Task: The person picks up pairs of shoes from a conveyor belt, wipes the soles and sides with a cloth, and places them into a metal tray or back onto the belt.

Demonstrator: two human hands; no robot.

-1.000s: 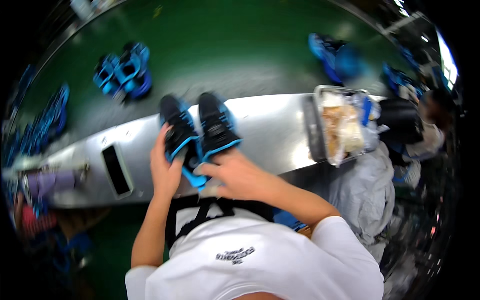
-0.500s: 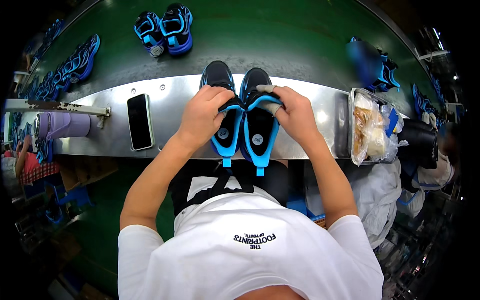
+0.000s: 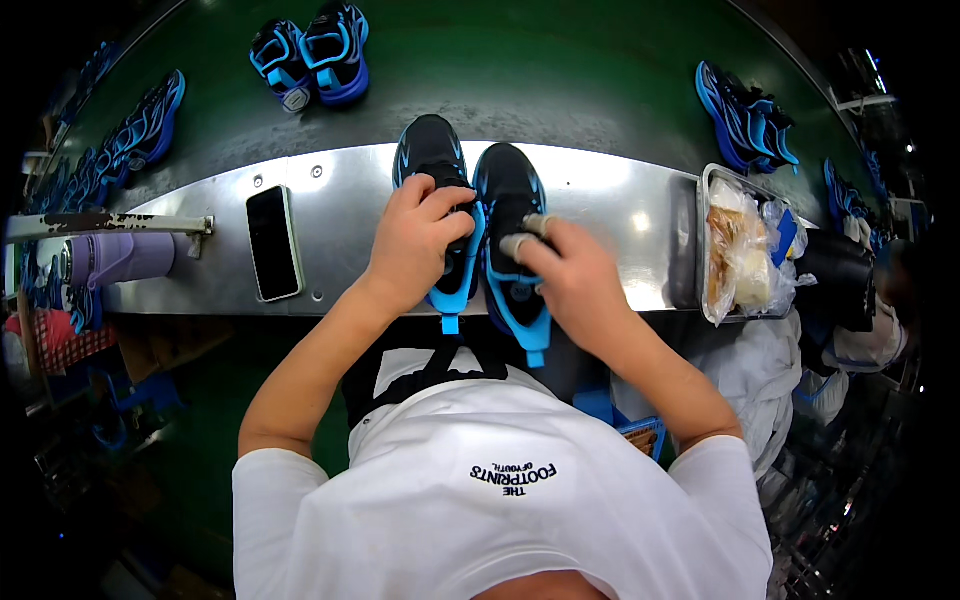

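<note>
Two black sneakers with bright blue trim stand side by side in front of me, toes pointing away. My left hand (image 3: 415,242) is closed on the upper of the left sneaker (image 3: 430,150), its fingers curled over the tongue area. On the right sneaker (image 3: 508,170), my right hand (image 3: 572,275) grips the tongue by the opening, with pale covers on its fingertips; these are slightly blurred. Blue heel loops stick out toward me from both sneakers. Their insoles are mostly hidden by the tongues and my hands.
The sneakers stand on a metal ledge (image 3: 350,235) along a green belt (image 3: 500,70). A phone (image 3: 274,243) and a purple flask (image 3: 125,258) are to the left, a metal tray (image 3: 708,250) of bagged items to the right. Another pair of sneakers (image 3: 335,55) stands on the belt.
My right hand has moved from the right sneaker's collar edge onto its tongue, which now covers much of the opening. That sneaker has shifted slightly toward me. The left hand still holds its sneaker.
</note>
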